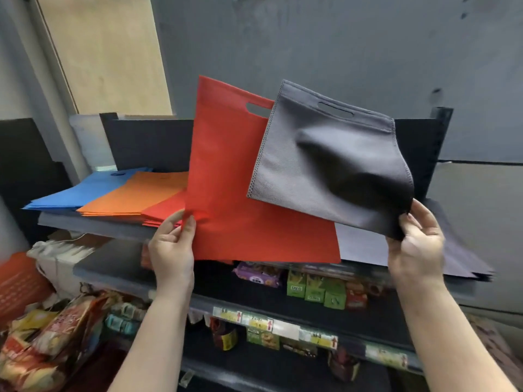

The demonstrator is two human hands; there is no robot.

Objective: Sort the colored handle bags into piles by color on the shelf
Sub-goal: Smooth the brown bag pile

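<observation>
My left hand (pixel 171 247) pinches the red bag (pixel 226 176); my right hand (pixel 416 244) pinches the grey bag (pixel 325 165). Corner grips are thin; either could slip onto the wrong pile.

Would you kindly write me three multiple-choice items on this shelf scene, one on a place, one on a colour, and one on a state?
1. Where does the orange pile lie on the shelf?
A. Between the blue pile and the red pile
B. Left of the blue pile
C. Under the snack boxes

2. What colour is the bag in the right hand?
A. Blue
B. Grey
C. Yellow

3. How is the red bag held?
A. It lies flat on a pile
B. It hangs on a hook
C. The left hand pinches its lower corner

Answers: 1 A, orange sits between blue and red. 2 B, the grey bag is pinched at its corner. 3 C, it is raised off the shelf.
</observation>
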